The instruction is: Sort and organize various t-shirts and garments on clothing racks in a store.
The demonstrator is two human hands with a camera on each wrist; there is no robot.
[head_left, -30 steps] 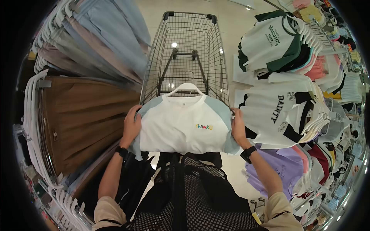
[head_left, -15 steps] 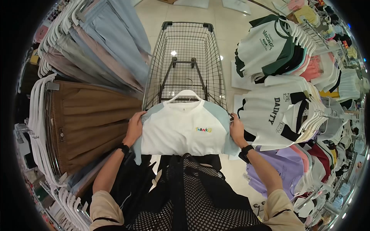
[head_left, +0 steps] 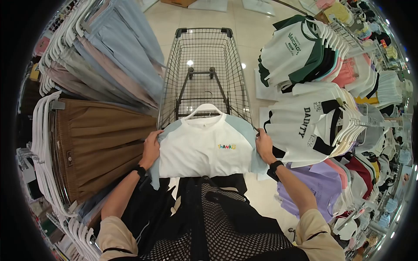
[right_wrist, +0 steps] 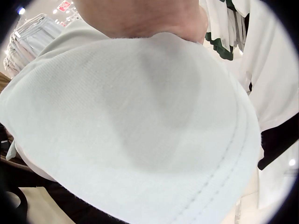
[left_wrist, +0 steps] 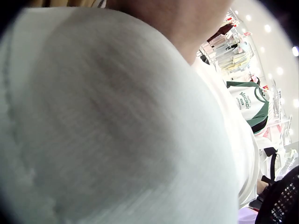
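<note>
A white long-sleeved shirt [head_left: 198, 143] with pale blue sleeves and a small colourful "THANK U" print lies across the near end of a wire shopping cart [head_left: 240, 58]. Its white hanger [head_left: 204, 108] pokes out at the neck, over the basket. My left hand [head_left: 151, 150] grips the shirt at its left sleeve, fingers curled at the cart's corner. At the opposite sleeve my right hand [head_left: 264, 147] holds it the same way. Cloth hangs from under each palm in the wrist views, as the left sleeve [left_wrist: 117, 116] and the right sleeve [right_wrist: 154, 112] show. The cart's handle is hidden beneath the shirt.
Close on the left hang brown trousers [head_left: 106, 148] and pale blue trousers [head_left: 126, 48] on racks. To the right are racks with a "DAINTY" shirt [head_left: 289, 126], a green-and-white shirt [head_left: 287, 56] and a purple shirt [head_left: 307, 187]. Tiled floor [head_left: 170, 19] runs ahead between them.
The cart, shirt and both hands sit slightly lower and further left in the head view. The right-hand racks have shifted left in view. Both hands keep their hold.
</note>
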